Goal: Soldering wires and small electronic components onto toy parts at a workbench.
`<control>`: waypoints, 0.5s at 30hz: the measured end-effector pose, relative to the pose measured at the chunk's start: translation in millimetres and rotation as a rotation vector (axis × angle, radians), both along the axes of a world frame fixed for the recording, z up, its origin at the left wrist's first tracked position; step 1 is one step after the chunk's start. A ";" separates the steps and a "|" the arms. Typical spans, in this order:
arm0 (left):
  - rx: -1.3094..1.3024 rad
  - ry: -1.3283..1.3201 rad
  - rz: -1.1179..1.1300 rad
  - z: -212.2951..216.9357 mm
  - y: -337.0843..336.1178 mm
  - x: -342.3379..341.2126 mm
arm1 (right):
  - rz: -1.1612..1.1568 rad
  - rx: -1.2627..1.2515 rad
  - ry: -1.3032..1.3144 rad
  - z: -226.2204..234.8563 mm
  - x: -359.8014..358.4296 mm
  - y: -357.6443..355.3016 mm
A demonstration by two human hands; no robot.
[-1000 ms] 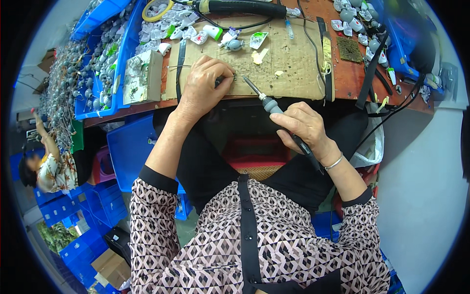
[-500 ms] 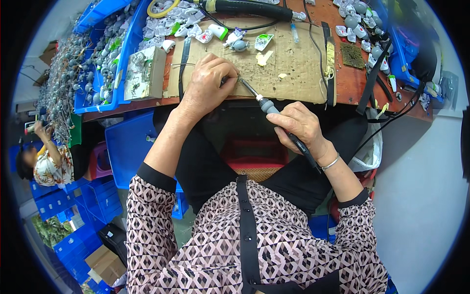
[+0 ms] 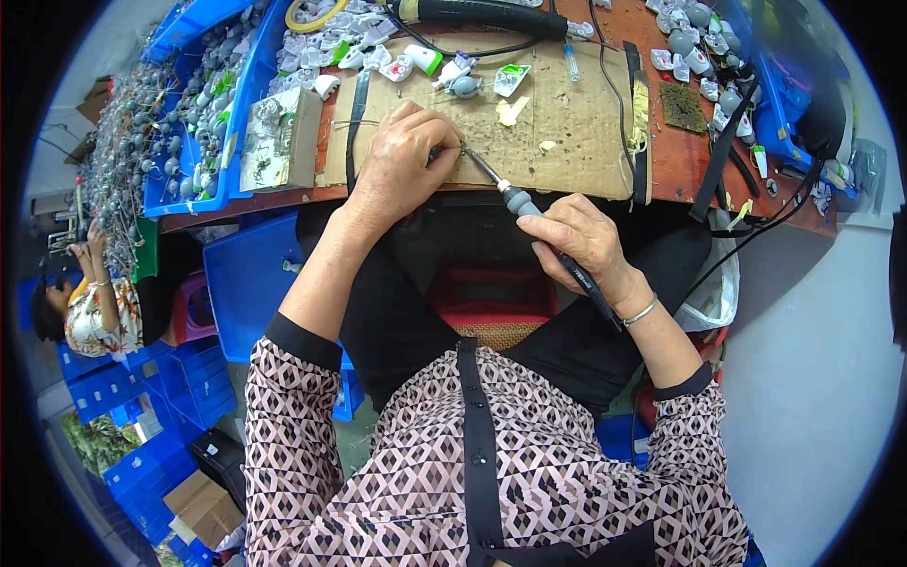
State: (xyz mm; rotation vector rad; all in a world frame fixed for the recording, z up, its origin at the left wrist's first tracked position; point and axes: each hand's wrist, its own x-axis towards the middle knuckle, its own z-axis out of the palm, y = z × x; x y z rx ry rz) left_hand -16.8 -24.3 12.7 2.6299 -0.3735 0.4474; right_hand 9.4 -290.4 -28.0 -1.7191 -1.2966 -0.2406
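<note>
My right hand (image 3: 584, 244) is closed around the grey and black handle of a soldering iron (image 3: 521, 202). The iron slants up and left, and its metal tip ends right by the fingertips of my left hand (image 3: 406, 156). That left hand is closed in a pinch over the near edge of a stained cardboard sheet (image 3: 557, 123). A small dark piece shows between its fingers, too hidden to name. Beyond the hands, a grey and white part (image 3: 463, 86) and a white and green shell (image 3: 511, 79) lie on the cardboard.
A blue bin (image 3: 236, 123) of grey balls with wires stands left, beside a small pale box (image 3: 281, 142). White plastic shells (image 3: 331, 42) are heaped at the back. A brown sponge (image 3: 681, 107) and black cables sit right. Another person (image 3: 99, 302) works far left.
Both of my hands stay almost in place, with the iron's tip still at the left fingertips. The other person at far left has raised their hands a little.
</note>
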 end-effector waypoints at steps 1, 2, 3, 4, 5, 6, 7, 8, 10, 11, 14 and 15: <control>0.000 0.000 0.000 -0.1 0.0 0.1 | -0.001 0.002 -0.003 0.3 0.2 -0.4; -0.002 -0.001 0.000 -0.2 0.0 0.2 | -0.003 0.004 -0.006 0.7 0.3 -0.6; -0.003 -0.001 0.000 -0.4 0.0 0.0 | -0.002 0.004 -0.005 1.6 0.2 -0.5; -0.002 -0.001 0.001 -0.3 -0.2 -0.3 | -0.006 0.004 -0.010 3.0 0.2 -0.3; -0.004 -0.003 0.001 0.0 -0.3 -0.6 | -0.010 0.004 -0.015 3.6 -0.1 0.1; -0.008 -0.003 0.001 -0.1 -0.6 -0.3 | -0.010 0.003 -0.013 3.4 -0.1 0.4; -0.009 -0.002 0.001 -0.3 -0.7 0.0 | -0.011 0.002 -0.017 3.0 -0.2 0.7; -0.007 -0.005 0.001 -0.5 -0.8 0.2 | -0.013 0.002 -0.020 2.5 -0.2 0.9; -0.005 -0.010 0.001 -0.4 -0.7 -0.3 | 0.000 -0.006 -0.013 0.7 0.2 -0.3; 0.002 -0.016 0.002 -0.8 -0.8 -0.4 | 0.013 -0.013 -0.005 -0.1 0.3 -0.8; 0.008 -0.026 0.006 -1.0 -1.4 -0.6 | 0.014 -0.014 -0.004 -1.1 0.2 -0.9; 0.007 -0.030 0.007 -0.8 -1.6 -0.7 | 0.015 -0.014 -0.003 -1.1 0.2 -0.8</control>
